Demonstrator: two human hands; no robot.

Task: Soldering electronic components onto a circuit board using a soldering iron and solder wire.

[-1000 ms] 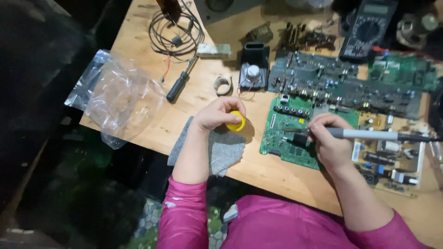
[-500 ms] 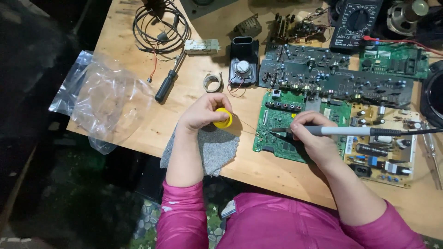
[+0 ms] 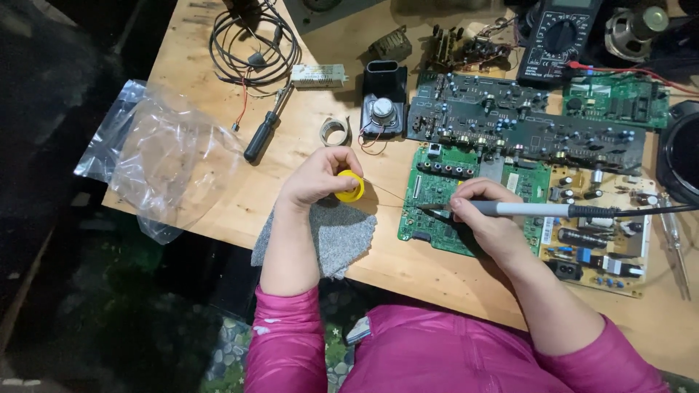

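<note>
The person's left hand (image 3: 314,177) is curled shut around a small yellow solder spool (image 3: 352,187), which sits just left of the green circuit board (image 3: 437,196) on the wooden table (image 3: 204,87). A thin solder wire (image 3: 389,191) runs from the spool toward the board's left part. The right hand (image 3: 489,220) is closed in a pen grip on a soldering iron (image 3: 524,209) with a white and black handle; the hand rests over the lower middle of the green circuit board, and the iron's tip meets the board near its left edge. A grey cloth (image 3: 331,236) lies just left of the board, under the left wrist. A black circuit board (image 3: 524,127) lies directly behind the green one. A black-handled screwdriver (image 3: 262,135) and a clear plastic bag (image 3: 156,160) lie well to the board's left.
</note>
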